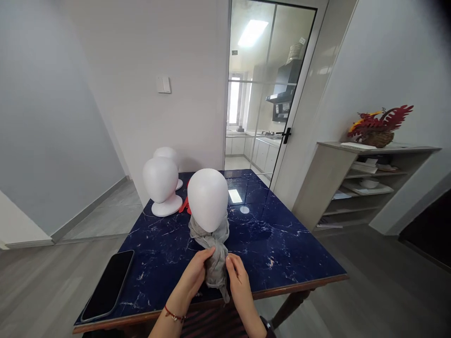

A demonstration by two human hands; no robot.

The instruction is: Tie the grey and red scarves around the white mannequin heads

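Observation:
A white foam mannequin head (207, 199) stands near the front of the dark blue marbled table (282, 244). A grey scarf (213, 239) is wrapped round its neck, and the ends hang down towards me. My left hand (194, 274) grips the hanging scarf from the left, fingers closed on the cloth. From the right, my right hand (237, 277) pinches the same hanging part. A red string bracelet sits on my left wrist.
Two more white mannequin heads (161, 183) stand at the table's back left, with something red (185, 205) beside them. A black phone (109, 284) lies at the front left corner. A shelf unit (366, 183) with a flower basket stands right; a glass door behind.

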